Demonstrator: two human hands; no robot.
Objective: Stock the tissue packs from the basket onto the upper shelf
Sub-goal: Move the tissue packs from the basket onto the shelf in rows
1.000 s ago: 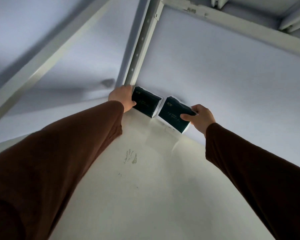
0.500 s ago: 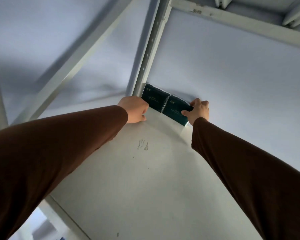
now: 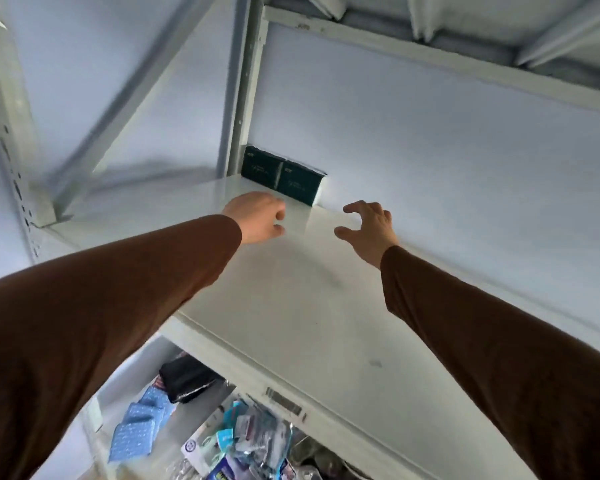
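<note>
Both hands have let go of the tissue packs and drawn back toward the camera. Nearest, brown cloth sleeves (image 3: 101, 306) reach up over the smooth white upper shelf (image 3: 291, 306). Left hand (image 3: 257, 220) hangs above the board with its fingers loosely curled, holding nothing. Right hand (image 3: 369, 228) is spread, fingers hooked like a claw, also empty. Farther back, two dark green tissue packs (image 3: 281, 176), boxy and glossy, stand touching side by side in the corner against the pale wall (image 3: 430, 150), beside a perforated metal post (image 3: 241, 98).
</note>
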